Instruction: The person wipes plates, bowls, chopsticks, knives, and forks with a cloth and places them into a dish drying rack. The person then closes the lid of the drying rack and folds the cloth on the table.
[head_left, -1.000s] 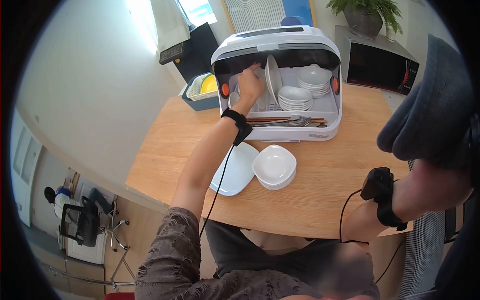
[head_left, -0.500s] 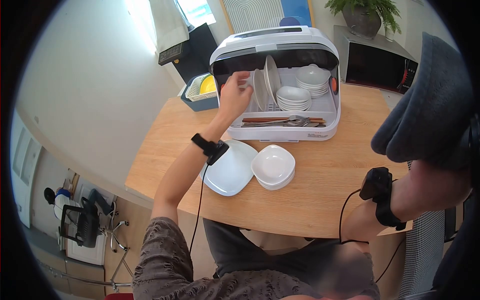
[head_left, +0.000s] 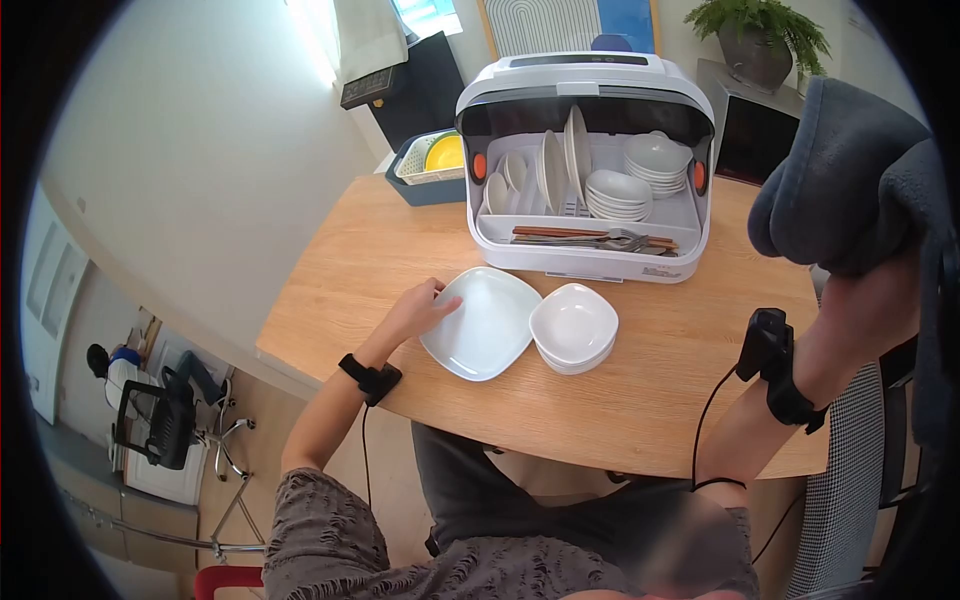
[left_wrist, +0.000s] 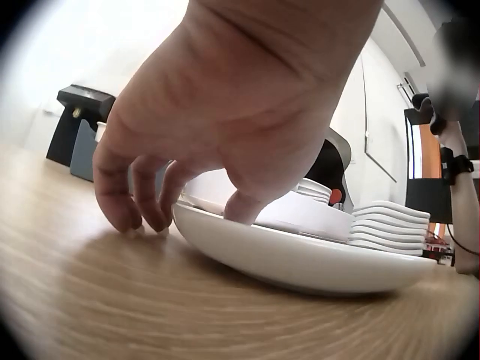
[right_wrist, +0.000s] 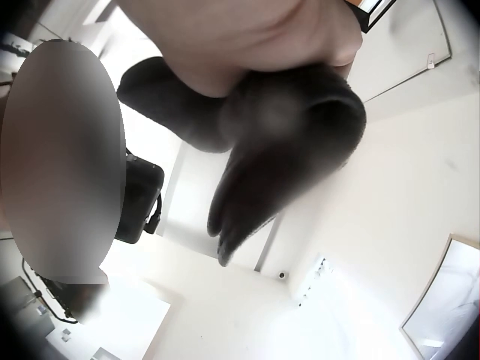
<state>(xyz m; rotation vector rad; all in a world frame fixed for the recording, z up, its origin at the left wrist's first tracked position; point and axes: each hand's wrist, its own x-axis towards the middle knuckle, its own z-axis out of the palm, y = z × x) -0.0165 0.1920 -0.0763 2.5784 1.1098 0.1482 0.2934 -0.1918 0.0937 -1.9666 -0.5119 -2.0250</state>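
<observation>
On the table lies a large white square plate (head_left: 482, 325). My left hand (head_left: 420, 310) is at its left rim; the left wrist view shows the thumb over the rim inside the plate and the fingers curled down along the outer edge, fingertips close to the wood. A stack of white square bowls (head_left: 574, 325) stands just right of the plate. My right hand (right_wrist: 262, 37) is raised at the right and grips a dark grey cloth (head_left: 840, 180), which hangs in folds and hides most of the fingers.
Behind the plate stands a white dish cabinet (head_left: 590, 265) with its lid up, holding upright plates, stacked bowls, chopsticks and forks. A blue-grey basin (head_left: 425, 190) with a yellow bowl (head_left: 445, 153) sits left of it. A microwave (head_left: 755, 140) stands behind at the right.
My left hand has come out of the dish cabinet, down and toward me, to the plate's left rim. The right hand still holds the cloth up; the head view has shifted slightly.
</observation>
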